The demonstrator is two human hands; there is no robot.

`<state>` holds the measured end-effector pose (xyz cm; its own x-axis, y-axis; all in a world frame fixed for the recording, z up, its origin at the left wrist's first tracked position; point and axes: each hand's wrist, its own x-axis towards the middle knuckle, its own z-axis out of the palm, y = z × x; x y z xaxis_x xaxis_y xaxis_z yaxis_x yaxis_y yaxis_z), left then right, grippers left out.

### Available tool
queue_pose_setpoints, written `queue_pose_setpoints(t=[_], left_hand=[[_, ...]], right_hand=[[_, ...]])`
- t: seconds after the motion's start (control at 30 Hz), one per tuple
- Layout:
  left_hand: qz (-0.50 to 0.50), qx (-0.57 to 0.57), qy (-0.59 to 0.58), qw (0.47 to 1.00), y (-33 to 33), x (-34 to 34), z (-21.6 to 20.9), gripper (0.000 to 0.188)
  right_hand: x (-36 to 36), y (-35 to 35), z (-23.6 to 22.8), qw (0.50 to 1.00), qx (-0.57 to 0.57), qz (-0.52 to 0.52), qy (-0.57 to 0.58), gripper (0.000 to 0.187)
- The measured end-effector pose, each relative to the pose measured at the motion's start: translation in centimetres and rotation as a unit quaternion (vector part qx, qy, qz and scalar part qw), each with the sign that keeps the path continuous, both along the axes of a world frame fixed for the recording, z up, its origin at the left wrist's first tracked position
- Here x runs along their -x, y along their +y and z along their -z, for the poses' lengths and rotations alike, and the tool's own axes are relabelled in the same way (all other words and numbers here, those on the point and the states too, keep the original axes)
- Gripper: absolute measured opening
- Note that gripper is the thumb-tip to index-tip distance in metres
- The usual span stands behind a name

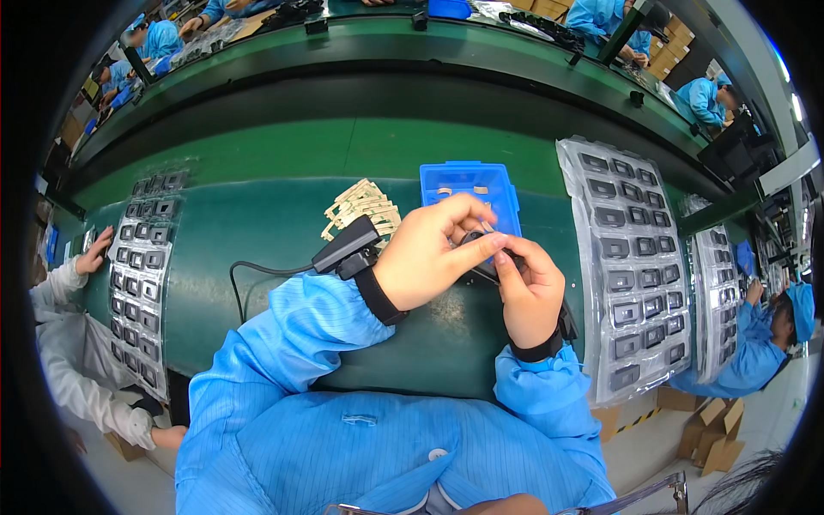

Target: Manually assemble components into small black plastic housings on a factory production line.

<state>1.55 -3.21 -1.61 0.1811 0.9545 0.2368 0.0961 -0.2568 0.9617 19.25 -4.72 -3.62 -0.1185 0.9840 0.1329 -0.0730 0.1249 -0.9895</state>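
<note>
My left hand (431,254) and my right hand (532,293) meet in front of me over the green bench. Between them is a small black plastic part (486,269), mostly hidden by my fingers. The left fingers are bent over it, with the thumb reaching to the right fingertips. My right thumb and forefinger pinch its right side. Just beyond sits a blue bin (512,202) with a few small tan pieces inside. Left of the bin lies a loose pile of cream-coloured strips (365,204).
Clear plastic trays (627,275) of black parts lie at the right, and a similar tray (137,279) at the left. A black cable (257,265) runs from my left wrist device (348,249). Co-workers sit on both sides and beyond a dark green ledge (360,94).
</note>
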Motion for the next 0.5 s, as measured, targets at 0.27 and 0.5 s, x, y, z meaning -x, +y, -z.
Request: queue_pose_setpoints(t=[0.27,0.5], left_hand=[[0.031,0.042,-0.071,0.996,-0.3,-0.1,-1.2,0.009],[-0.044,-0.136,0.038,0.989,0.8,1.1,-1.0,0.012]], right_hand=[[0.0,0.0,-0.8,0.994,-0.010,0.051,0.096,0.014],[0.2,-0.6,-0.7,0.989,-0.054,-0.054,0.127,0.034]])
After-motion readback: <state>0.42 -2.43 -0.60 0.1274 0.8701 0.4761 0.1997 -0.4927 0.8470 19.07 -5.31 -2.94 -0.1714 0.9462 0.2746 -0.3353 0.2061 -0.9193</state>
